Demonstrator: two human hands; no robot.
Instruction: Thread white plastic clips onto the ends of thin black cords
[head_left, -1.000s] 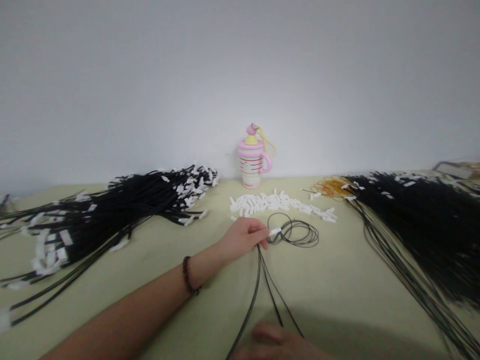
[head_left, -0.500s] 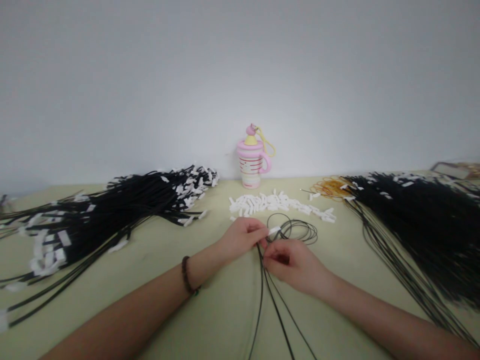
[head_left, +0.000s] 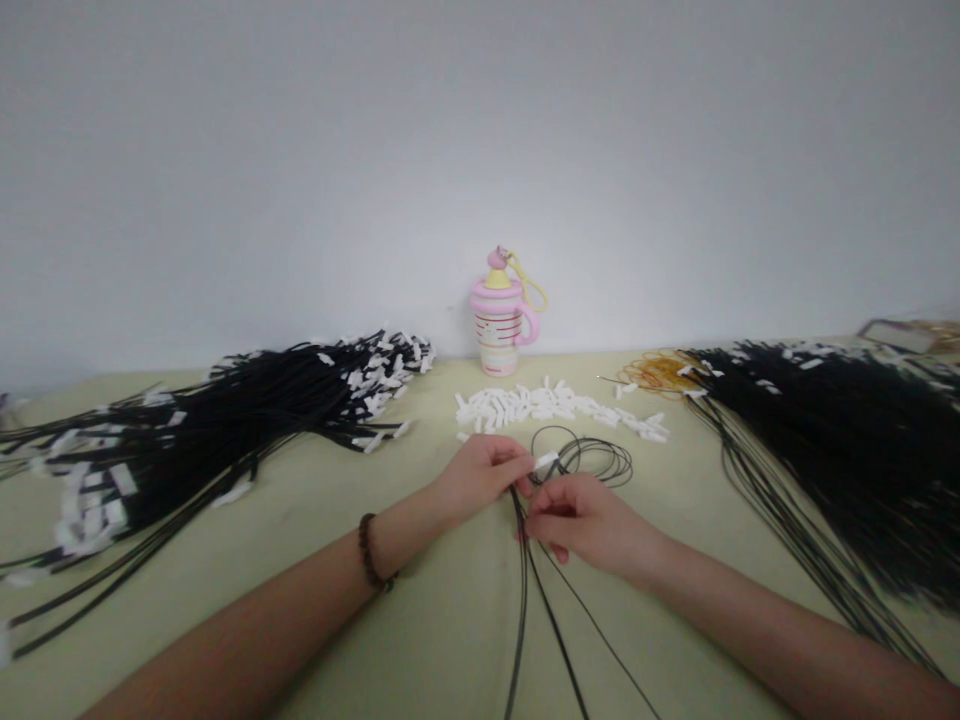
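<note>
My left hand (head_left: 491, 475) pinches black cords together with a small white connector (head_left: 546, 461), which sticks out past the thumb. Just below and to the right, my right hand (head_left: 581, 520) is closed with thumb and forefinger pressed on the black cords (head_left: 541, 595). Those strands hang from the fingers and spread down toward the table's front. Behind the hands lies a loose coil of thin black cord (head_left: 611, 462). A pile of white connectors (head_left: 525, 402) rests beyond it. The exact grip of the right fingertips is partly hidden.
At left lies a heap of black cords (head_left: 225, 410) with white ends. Another black cord bundle (head_left: 832, 450) lies at right, beside a tangle of yellow thread (head_left: 656, 372). A pink cup (head_left: 498, 325) stands against the wall on the pale green table (head_left: 420, 640).
My right hand's fingers have shifted slightly on the cords, and the hanging strands have moved a little. My left hand keeps its pinch. The view has shifted slightly.
</note>
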